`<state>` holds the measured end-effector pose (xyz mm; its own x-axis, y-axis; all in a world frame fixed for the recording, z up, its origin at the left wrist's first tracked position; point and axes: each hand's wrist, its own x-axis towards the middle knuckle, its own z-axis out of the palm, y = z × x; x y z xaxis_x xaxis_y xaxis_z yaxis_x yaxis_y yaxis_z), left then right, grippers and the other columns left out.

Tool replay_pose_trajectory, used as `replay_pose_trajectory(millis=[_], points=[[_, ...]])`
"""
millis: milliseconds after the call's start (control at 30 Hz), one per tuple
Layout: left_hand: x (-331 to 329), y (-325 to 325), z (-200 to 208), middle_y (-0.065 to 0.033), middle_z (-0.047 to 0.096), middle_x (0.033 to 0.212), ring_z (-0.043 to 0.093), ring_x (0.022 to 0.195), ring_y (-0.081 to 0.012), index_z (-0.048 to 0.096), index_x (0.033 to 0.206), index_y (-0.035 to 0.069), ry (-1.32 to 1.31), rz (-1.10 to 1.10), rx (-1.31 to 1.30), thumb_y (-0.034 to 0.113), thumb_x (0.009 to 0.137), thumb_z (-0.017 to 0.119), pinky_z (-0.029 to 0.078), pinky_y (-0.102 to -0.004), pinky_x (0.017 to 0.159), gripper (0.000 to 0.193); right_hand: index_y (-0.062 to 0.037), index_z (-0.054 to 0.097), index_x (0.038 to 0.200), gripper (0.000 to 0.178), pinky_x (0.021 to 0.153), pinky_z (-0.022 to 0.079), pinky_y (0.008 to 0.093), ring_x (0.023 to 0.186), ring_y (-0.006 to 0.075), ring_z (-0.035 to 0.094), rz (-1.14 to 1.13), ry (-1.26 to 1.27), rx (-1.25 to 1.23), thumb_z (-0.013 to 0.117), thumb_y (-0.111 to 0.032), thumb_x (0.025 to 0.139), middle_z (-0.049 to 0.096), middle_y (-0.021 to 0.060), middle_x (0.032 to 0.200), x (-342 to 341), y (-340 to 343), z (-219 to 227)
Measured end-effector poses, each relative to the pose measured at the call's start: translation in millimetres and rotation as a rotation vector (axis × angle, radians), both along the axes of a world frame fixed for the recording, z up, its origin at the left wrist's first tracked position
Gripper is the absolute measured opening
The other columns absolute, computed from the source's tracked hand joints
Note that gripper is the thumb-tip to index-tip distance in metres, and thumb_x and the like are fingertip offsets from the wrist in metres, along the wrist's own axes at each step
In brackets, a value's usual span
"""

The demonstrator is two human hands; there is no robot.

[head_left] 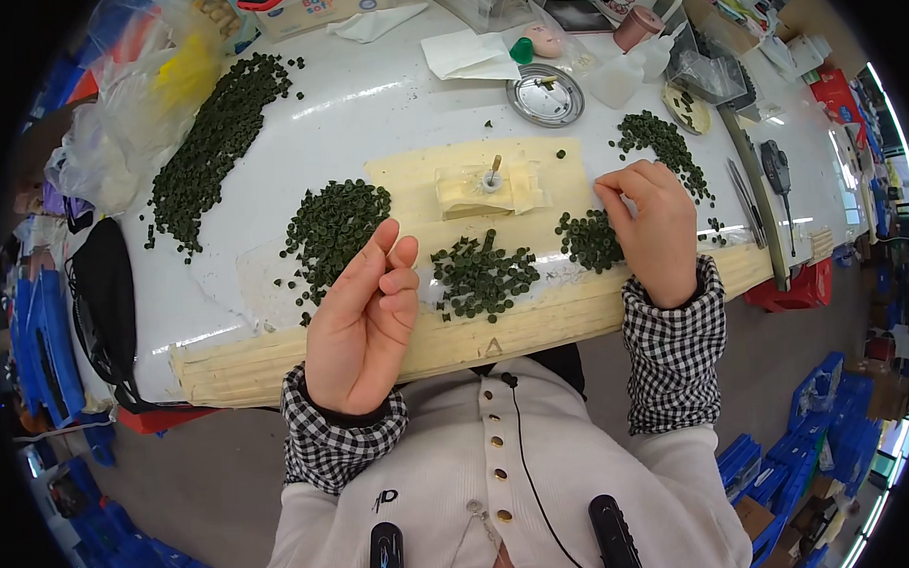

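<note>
My left hand (361,322) is turned palm up at the front of the table, its fingers curled together; what they hold, if anything, is too small to make out. Just beyond it lies a heap of small dark green parts (338,233). My right hand (658,232) hovers right of centre, thumb and forefinger pinched, and I cannot see what is between them. Another pile of green parts (588,241) lies beside its thumb. Between the hands stands a tape-wrapped block (461,191) with an upright thin peg (495,164). Nearer me is a third pile of green parts (482,276).
A larger heap of green parts (214,142) spreads at the far left by plastic bags (138,105). Behind the block sits a round metal dish (546,99). Tweezers (745,202) and a screwdriver (777,173) lie at right. Padded tape (497,343) covers the front edge.
</note>
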<state>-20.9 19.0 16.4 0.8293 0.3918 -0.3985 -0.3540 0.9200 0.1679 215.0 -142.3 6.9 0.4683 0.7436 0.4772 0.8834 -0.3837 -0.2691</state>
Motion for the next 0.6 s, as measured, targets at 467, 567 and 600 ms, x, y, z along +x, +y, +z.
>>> replay_pose_trajectory(millis=[467,567,600], points=[[4.9,-5.8,1.6,-0.0065,0.057,0.095,0.045,0.075,-0.0105,0.032,0.137,-0.005,-0.006,-0.126,0.209,0.009,0.098,0.038,0.041,-0.0221,0.064,0.042,-0.0016,0.061,0.078,0.007,0.066,0.045,0.0361,0.072,0.0268,0.055,0.002,0.003,-0.005,0.065,-0.006,0.077,0.058,0.0089,0.074,2.5,3.8,0.0],[3.9,-4.8,-4.3,-0.0111,0.061,0.104,0.05,0.077,-0.0111,0.044,0.128,-0.004,-0.011,-0.132,0.215,0.012,0.098,0.041,0.043,-0.023,0.066,0.034,-0.0006,0.059,0.081,0.008,0.065,0.046,0.0363,0.073,0.0277,0.055,0.001,0.02,-0.033,0.065,-0.005,0.078,0.058,0.01,0.075,2.8,4.0,1.9],[4.1,-5.1,-5.7,-0.0108,0.062,0.103,0.05,0.077,-0.011,0.047,0.126,-0.004,0.014,-0.133,0.221,0.013,0.099,0.042,0.044,-0.0229,0.066,0.032,-0.0003,0.058,0.082,0.008,0.065,0.046,0.0354,0.073,0.0271,0.056,-0.004,0.06,-0.009,0.064,-0.004,0.078,0.058,0.0102,0.075,3.1,3.5,2.4]])
